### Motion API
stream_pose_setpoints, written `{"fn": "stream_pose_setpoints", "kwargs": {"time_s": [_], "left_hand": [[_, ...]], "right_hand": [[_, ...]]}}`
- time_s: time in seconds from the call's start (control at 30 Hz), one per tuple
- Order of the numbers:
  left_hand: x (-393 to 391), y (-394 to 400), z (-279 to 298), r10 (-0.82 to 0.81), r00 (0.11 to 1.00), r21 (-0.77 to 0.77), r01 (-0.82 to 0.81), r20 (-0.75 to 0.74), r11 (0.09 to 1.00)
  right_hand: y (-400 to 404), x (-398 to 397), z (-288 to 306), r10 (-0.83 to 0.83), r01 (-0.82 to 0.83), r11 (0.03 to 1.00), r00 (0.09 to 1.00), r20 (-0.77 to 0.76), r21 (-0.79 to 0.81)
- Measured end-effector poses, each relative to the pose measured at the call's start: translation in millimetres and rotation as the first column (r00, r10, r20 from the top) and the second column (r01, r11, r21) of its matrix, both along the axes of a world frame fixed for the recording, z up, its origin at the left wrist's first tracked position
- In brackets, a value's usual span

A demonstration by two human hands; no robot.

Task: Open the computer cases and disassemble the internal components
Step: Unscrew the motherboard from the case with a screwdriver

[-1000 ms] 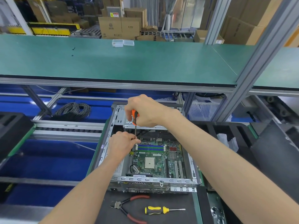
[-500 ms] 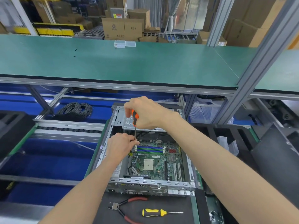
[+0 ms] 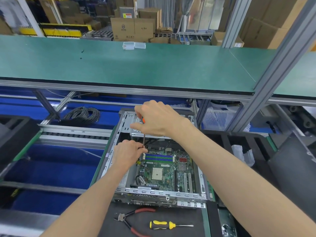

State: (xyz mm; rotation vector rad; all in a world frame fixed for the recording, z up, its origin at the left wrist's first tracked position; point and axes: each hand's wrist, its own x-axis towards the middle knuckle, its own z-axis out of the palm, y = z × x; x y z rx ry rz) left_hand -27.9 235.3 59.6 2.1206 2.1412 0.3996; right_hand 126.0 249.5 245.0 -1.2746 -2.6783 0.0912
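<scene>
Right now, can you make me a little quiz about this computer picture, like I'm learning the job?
1. True or false: the right hand holds the orange screwdriver above the open computer case.
2. What are the left hand fingers doing?
A. pinching the screwdriver's shaft near its tip
B. lifting the pliers
C. resting on the green shelf
3. Fill in: beside the red pliers, in front of the case, lies a ______ screwdriver.

Key: 1 true; 2 A; 3 yellow and black.
</scene>
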Motion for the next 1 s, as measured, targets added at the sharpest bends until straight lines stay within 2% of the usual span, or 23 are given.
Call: {"fn": "stream_pose_setpoints", "kwargs": {"time_s": [0.1,0.33,0.5,0.63,0.7,0.83,0.9,1.0], "left_hand": [[0,0,0,-0.001,1.000,0.005,0.001,-0.013,1.000],[0,0,0,-0.002,1.000,0.001,0.002,0.003,1.000],[0,-1,1,0.009,1.000,0.023,-0.009,0.014,1.000],[-1,0,-1,0.003,1.000,0.015,-0.003,-0.007,1.000],[-1,1,-1,0.004,1.000,0.008,-0.004,-0.016,1.000],[0,0,-1,0.015,1.000,-0.017,-0.015,-0.001,1.000],[0,0,1,0.025,1.000,-0.030,-0.025,-0.003,0.999],[0,-2,2,0.008,1.000,-0.009,-0.008,-0.022,1.000]], "right_hand": [[-1,-6,-3,-0.076,0.073,0.995,0.996,0.049,0.070],[0,-2,2,0.131,-0.147,0.979,0.985,-0.117,-0.144],[1,-9,-7,-0.075,0.075,0.996,0.997,0.006,0.058],[4,-8,-11,0.064,-0.074,0.996,0.985,-0.158,-0.059],[3,-4,-15,0.060,-0.104,0.984,0.958,-0.282,-0.144],[0,-4,-41,-0.092,0.006,0.986,0.849,-0.521,-0.164],[-3,-7,-62,-0.185,0.089,0.977,0.798,-0.574,-0.191],[-13,-12,-94,-0.306,0.118,0.933,0.755,-0.580,-0.339]]}}
